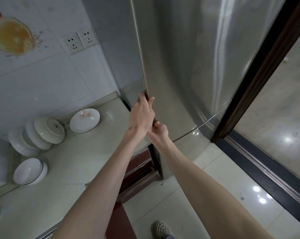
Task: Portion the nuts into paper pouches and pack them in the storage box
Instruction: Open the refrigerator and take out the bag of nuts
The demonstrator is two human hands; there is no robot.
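Observation:
A tall steel refrigerator (188, 57) fills the upper middle of the head view. My left hand (141, 115) grips the left edge of its upper door, fingers curled round the edge and thumb on the door face. Just below it, my right hand (158, 131) also curls its fingers round the same door edge. Both forearms reach up from the bottom of the frame. No nuts, paper pouches or storage box are in sight.
A pale countertop (63, 169) runs along the left with a plate (84, 120), stacked white dishes (42, 133) and a bowl (30, 171). Two wall sockets (79, 40) sit above. A dark sliding-door frame (259, 80) stands right of the fridge. My shoe (162, 229) rests on the tiled floor.

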